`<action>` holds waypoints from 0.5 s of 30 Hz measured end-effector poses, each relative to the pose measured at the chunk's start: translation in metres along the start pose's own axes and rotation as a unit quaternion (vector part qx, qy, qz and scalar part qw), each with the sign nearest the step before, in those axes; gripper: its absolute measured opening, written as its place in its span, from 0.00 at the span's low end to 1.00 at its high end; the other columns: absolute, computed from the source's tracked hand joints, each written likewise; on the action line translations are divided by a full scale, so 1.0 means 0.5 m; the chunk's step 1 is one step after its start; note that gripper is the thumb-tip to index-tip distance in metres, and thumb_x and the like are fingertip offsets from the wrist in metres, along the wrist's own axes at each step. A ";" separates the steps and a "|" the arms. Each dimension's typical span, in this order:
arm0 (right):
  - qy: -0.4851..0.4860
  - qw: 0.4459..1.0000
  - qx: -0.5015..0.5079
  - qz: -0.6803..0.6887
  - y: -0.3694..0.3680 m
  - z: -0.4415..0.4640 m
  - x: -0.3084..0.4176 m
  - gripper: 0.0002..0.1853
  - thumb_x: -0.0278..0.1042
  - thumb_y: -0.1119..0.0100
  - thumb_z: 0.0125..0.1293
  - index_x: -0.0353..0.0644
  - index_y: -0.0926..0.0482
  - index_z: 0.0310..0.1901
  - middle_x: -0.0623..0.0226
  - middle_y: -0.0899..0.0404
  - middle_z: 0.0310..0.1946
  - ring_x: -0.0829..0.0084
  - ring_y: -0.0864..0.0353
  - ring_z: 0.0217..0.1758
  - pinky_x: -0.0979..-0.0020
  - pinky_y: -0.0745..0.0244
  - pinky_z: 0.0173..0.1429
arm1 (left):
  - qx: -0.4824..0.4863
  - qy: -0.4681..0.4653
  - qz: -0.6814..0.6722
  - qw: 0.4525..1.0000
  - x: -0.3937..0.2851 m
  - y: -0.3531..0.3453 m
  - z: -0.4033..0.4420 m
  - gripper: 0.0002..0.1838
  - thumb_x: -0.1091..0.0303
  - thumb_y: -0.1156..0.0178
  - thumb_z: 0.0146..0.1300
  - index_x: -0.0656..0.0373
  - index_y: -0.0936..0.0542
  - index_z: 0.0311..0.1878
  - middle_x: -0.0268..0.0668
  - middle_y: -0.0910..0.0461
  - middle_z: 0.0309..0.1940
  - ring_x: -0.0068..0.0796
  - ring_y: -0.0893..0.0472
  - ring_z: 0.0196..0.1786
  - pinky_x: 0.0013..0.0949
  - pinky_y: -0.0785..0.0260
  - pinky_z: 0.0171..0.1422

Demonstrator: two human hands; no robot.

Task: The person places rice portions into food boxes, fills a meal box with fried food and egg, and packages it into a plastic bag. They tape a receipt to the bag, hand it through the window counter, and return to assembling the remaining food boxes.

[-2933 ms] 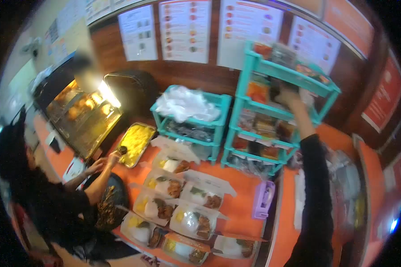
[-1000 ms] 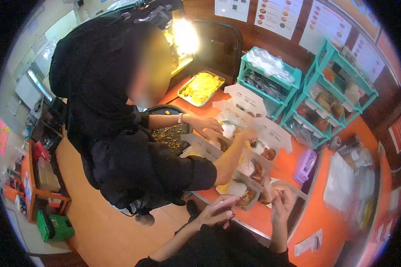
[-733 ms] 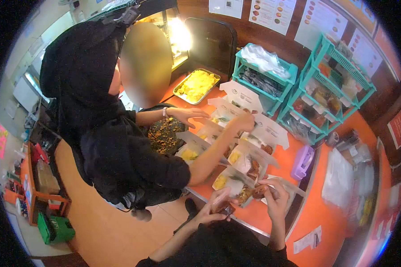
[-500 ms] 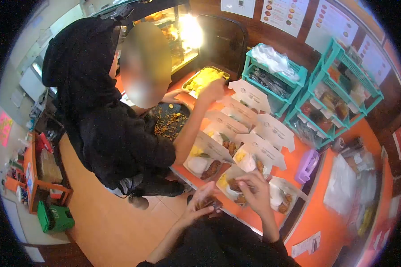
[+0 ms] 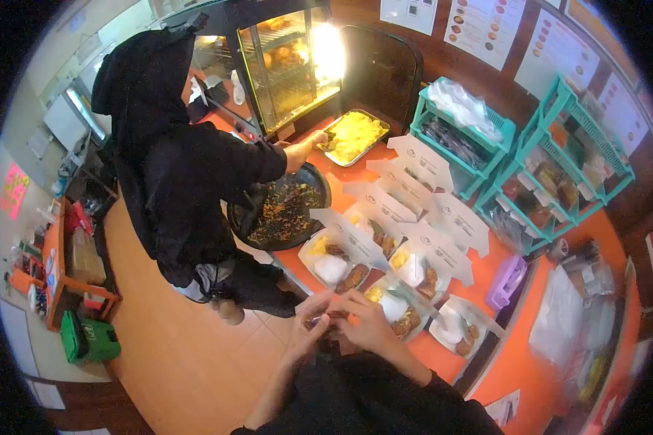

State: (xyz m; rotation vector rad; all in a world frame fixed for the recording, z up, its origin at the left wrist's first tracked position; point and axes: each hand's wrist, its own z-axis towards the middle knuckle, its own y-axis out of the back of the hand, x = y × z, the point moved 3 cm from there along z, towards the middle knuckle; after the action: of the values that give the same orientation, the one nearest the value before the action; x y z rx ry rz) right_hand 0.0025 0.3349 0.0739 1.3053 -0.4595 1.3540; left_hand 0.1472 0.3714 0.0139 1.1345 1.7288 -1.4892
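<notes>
My left hand (image 5: 307, 328) is closed around a small clear packet with dark reddish contents (image 5: 316, 319). My right hand (image 5: 363, 319) meets it from the right, fingers pinched at the packet; whether it holds a separate piece is hidden. Both hands are just in front of the counter's near edge. Beyond them stand several open white boxes with rice, yellow food and browned meat, among them one close to my right hand (image 5: 394, 306) and one at the near right (image 5: 458, 326). Another box (image 5: 331, 270) lies to the upper left of my hands.
A co-worker in black (image 5: 196, 174) stands at the left, a hand at the tray of yellow food (image 5: 350, 161). Nearby are a round dark pan (image 5: 268, 235), a lit food warmer (image 5: 283, 69), teal racks (image 5: 559, 170), a purple dispenser (image 5: 506, 283) and plastic bags (image 5: 559, 319).
My right hand has moved left from over the boxes to meet my left hand. The co-worker has leaned back from the boxes, one hand now at the near side of the yellow food tray.
</notes>
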 end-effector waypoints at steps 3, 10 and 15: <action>-0.005 0.997 -0.073 0.003 0.043 0.019 -0.007 0.07 0.23 0.37 0.58 0.39 0.19 0.39 0.62 0.24 0.34 0.62 0.21 0.35 0.65 0.24 0.39 | 0.038 0.012 0.016 0.999 -0.005 0.003 0.016 0.27 0.68 0.39 0.67 0.60 0.34 0.67 0.39 0.23 0.45 0.33 0.18 0.45 0.33 0.20 0.45; -0.035 0.913 -0.261 -0.311 0.152 0.097 -0.031 0.12 0.34 0.33 0.57 0.42 0.18 0.42 0.63 0.24 0.39 0.60 0.23 0.44 0.59 0.27 0.49 | 0.005 0.053 -0.057 0.997 -0.048 -0.034 0.056 0.27 0.64 0.43 0.68 0.57 0.34 0.68 0.43 0.24 0.49 0.38 0.19 0.49 0.41 0.23 0.55; 0.020 0.982 -0.030 -0.187 0.082 0.036 -0.011 0.21 0.47 0.29 0.53 0.49 0.17 0.48 0.64 0.23 0.46 0.62 0.26 0.53 0.57 0.37 0.66 | 0.077 0.095 -0.146 0.982 -0.034 -0.065 0.098 0.35 0.49 0.49 0.70 0.50 0.46 0.76 0.40 0.29 0.63 0.50 0.30 0.67 0.51 0.29 0.64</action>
State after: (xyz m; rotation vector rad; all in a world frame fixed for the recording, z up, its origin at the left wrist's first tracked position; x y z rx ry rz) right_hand -0.0272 0.3052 0.0912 1.2403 -0.2111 1.0405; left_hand 0.1219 0.3194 0.0338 1.1713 2.0096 -1.7654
